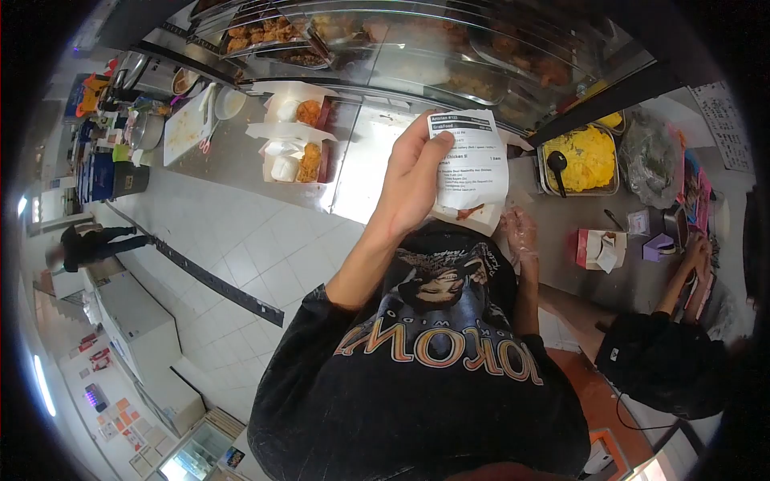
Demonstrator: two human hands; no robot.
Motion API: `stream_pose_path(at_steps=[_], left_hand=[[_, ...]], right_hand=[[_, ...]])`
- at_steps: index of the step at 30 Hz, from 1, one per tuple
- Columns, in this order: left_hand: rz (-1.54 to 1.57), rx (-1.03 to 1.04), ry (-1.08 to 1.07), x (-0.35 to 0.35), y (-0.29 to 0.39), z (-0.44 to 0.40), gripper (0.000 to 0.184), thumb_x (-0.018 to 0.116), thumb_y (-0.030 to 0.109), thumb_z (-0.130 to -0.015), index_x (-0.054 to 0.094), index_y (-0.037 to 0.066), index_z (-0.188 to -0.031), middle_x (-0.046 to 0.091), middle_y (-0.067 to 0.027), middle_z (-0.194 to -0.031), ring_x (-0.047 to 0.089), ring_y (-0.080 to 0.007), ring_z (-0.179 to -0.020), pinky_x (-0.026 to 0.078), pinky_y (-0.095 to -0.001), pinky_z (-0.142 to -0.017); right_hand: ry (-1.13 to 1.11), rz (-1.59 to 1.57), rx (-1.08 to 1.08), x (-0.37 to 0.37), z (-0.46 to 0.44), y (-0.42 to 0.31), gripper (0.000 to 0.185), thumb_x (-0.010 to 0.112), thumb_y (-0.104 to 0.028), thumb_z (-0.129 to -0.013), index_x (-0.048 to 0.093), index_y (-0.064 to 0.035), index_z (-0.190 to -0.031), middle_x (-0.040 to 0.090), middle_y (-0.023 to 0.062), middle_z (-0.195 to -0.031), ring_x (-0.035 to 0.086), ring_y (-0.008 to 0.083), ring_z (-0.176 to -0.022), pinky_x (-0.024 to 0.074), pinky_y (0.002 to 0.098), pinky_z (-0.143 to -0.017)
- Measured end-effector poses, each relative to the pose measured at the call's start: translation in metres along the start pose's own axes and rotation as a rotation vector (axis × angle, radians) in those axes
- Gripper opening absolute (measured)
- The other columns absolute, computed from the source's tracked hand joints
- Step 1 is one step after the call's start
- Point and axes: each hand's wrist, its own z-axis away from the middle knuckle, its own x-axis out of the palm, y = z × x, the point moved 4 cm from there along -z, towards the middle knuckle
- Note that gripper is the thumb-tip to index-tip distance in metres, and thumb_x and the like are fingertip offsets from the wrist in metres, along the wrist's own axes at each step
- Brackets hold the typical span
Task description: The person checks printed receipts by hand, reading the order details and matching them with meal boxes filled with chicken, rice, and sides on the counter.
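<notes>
The left hand (407, 178) clamps its grip on a thin, curling slip (475, 167) above the smooth worktop (555, 220). The right hand (520, 232) wears a crinkled, clear glove (525, 242); I cannot tell its grip.

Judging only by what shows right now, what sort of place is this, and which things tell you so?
Probably a takeaway kitchen: fried food on display, open boxes holding chicken, and a printed GrabFood order slip in the left hand.
</notes>
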Motion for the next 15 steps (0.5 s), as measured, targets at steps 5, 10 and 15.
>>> stream_pose_path(at_steps=[5,10,15], left_hand=[[0.027,-0.004,0.012,-0.002,-0.001,-0.001,0.021,0.043,0.010,-0.100,0.057,-0.001,-0.112,0.064,-0.0046,-0.097,0.057,-0.0077,-0.086,0.047,-0.0238,-0.078],[0.028,-0.005,0.013,-0.005,-0.001,-0.001,0.021,0.044,0.010,-0.100,0.057,-0.001,-0.112,0.064,-0.0048,-0.098,0.057,-0.0082,-0.087,0.047,-0.0240,-0.079],[0.045,-0.006,0.021,-0.010,-0.003,-0.002,0.021,0.044,0.010,-0.100,0.057,-0.001,-0.113,0.064,-0.0050,-0.099,0.058,-0.0087,-0.089,0.047,-0.0244,-0.081]], right_hand=[[0.005,-0.085,0.074,-0.001,0.010,0.003,0.024,0.058,-0.024,-0.096,0.065,-0.0008,-0.098,0.069,0.0115,-0.079,0.066,0.0163,-0.070,0.0509,0.0324,-0.065],[0.008,0.077,0.059,0.000,0.009,0.012,0.028,0.059,-0.027,-0.095,0.067,-0.0010,-0.100,0.069,0.0136,-0.081,0.068,0.0206,-0.074,0.0519,0.0341,-0.070],[-0.018,0.110,0.051,0.002,0.009,0.014,0.030,0.061,-0.028,-0.093,0.068,-0.0005,-0.099,0.070,0.0165,-0.083,0.068,0.0284,-0.078,0.0519,0.0389,-0.075]])
